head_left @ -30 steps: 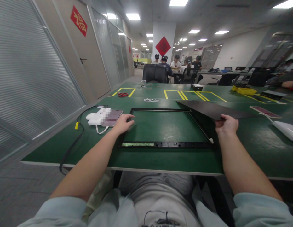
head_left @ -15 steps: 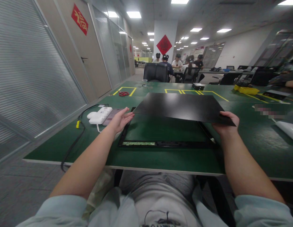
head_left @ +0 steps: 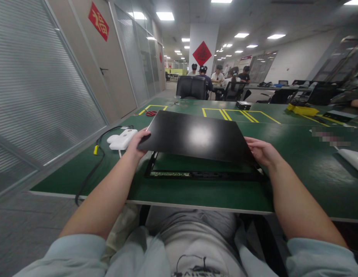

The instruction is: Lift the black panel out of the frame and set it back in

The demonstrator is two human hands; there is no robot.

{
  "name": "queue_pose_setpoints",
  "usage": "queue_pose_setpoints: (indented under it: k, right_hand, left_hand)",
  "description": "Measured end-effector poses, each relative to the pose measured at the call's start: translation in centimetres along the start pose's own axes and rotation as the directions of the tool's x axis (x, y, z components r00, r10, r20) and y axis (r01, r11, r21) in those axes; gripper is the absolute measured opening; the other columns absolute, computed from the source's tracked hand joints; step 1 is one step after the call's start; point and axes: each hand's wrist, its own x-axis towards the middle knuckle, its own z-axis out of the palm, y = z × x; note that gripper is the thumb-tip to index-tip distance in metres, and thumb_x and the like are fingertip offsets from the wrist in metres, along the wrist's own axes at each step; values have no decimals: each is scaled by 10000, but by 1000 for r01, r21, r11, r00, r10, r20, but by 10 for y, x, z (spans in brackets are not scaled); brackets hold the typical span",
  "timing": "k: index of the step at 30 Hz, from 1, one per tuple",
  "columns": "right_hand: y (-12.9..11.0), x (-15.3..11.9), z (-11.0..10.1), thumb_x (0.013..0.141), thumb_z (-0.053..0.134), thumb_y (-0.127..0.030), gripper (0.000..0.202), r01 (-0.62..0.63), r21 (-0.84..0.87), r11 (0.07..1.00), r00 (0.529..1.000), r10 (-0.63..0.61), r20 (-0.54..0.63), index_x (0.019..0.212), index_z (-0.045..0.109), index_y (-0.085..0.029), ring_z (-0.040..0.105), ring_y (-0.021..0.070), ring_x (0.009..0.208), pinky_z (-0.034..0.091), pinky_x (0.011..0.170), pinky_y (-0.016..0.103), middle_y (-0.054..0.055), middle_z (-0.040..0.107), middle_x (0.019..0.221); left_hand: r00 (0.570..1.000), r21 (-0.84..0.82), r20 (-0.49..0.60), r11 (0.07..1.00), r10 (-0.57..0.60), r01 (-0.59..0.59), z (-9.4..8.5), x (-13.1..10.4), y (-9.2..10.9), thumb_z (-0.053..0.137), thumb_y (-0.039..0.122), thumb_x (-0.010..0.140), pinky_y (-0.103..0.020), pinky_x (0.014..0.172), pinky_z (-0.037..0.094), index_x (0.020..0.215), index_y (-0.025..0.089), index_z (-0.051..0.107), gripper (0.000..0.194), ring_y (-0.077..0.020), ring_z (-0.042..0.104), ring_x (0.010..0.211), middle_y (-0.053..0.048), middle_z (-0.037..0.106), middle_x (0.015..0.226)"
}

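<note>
A thin, glossy black rectangular panel hangs tilted above the table, its right side lower. My left hand is closed on the panel's left edge, thumb on top. At the right edge, my right hand has its fingers stretched out loosely, at or touching the edge without wrapping round it. Below the panel, a black rectangular frame lies flat on the table; a strip of green circuit board runs along its near side. The frame's far side is hidden by the panel.
On the green table, a white device and a black cable with a yellow tag lie left. Red scissors, a clear cup and a black box stand farther back. A yellow tray is right.
The panel has shifted left and tilted the other way, its right end now lower. My left hand has closed on its edge, while my right hand has loosened its grip.
</note>
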Motion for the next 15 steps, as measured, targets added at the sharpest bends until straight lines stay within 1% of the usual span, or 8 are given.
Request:
queue_pose_setpoints:
  k: [3,5,8,11,15]
  right_hand:
    - [3,6,-4,609,616,-8,463,-21,-49,999,995,17,-97,1041,650,-171,501,71,453,337,324,132,28,718,766]
    - [3,8,-7,645,604,-5,434,-34,-81,996,984,19,-177,1049,630,-162,424,52,415,281,309,123,52,725,755]
    - [3,9,-10,734,595,-31,322,-43,-149,988,973,7,-233,1030,613,-156,349,46,383,249,315,132,95,729,720]
    - [3,8,-11,803,583,-65,239,-45,-220,974,964,-15,-265,1023,601,-156,314,47,369,232,326,144,115,725,684]
    - [4,7,-10,844,564,-110,249,-55,-281,958,958,-28,-284,1084,616,-156,302,60,368,216,331,164,106,723,666]
  left_hand:
    - [999,-50,26,999,19,-17,4,-2,-1,654,224,630,-383,726,607,1091,159,752,476,-265,719,831,-54,779,902]
    - [1000,-97,4,995,2,-2,8,-3,-2,671,196,588,-350,691,592,1039,154,749,460,-236,701,771,-41,769,851]
    - [999,-116,-30,993,-28,25,13,-6,-3,692,162,515,-289,594,535,944,127,736,433,-191,649,656,-26,734,742]
    - [999,-101,-47,995,-27,22,18,-10,-2,699,154,466,-265,546,483,835,126,706,370,-170,599,589,-10,682,642]
    - [996,-43,-83,999,-37,33,23,-15,-2,697,162,451,-265,526,445,795,155,667,345,-162,560,557,6,657,611]
